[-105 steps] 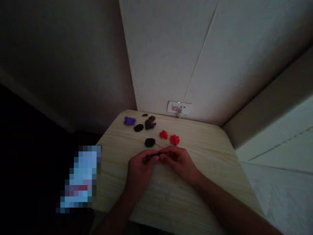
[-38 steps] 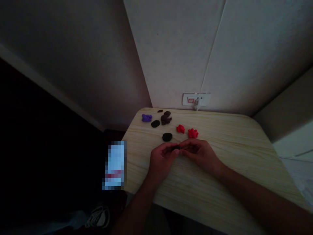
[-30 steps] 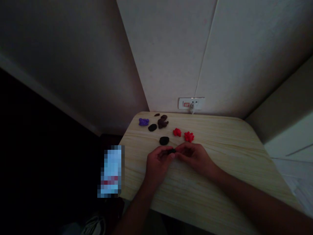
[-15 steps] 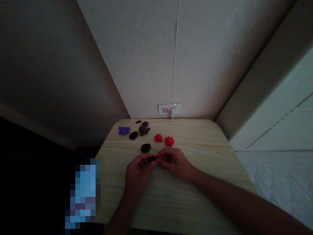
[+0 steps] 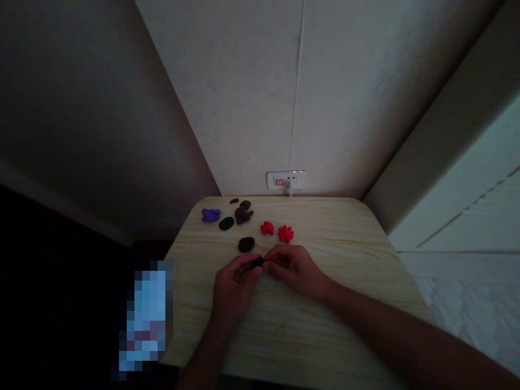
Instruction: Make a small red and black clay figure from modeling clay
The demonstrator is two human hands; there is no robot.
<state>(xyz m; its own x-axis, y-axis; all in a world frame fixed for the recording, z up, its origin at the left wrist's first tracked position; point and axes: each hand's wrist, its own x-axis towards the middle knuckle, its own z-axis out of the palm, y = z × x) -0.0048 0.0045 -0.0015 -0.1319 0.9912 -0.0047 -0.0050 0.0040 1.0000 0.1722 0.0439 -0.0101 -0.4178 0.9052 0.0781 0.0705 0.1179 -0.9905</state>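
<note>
Between my fingertips is a small black lump that looks like modelling clay. My left hand pinches it from the left. My right hand has thumb and fingertips pressed together at its right end. Just beyond the hands lies a flat black oval piece. A second black oval sits farther back on the left. Two red knobbly clay figures, a smaller one and a larger one, rest past my right hand.
The light wooden table stands against the wall. At its back left are a purple clay piece, a brown clay figure and a small brown bit. A wall socket with a plug is behind. A pixelated bright patch covers the left edge.
The whole view has shifted slightly, so everything appears a little farther right. Both hands keep their hold on the black lump, with hardly any change in the fingers.
</note>
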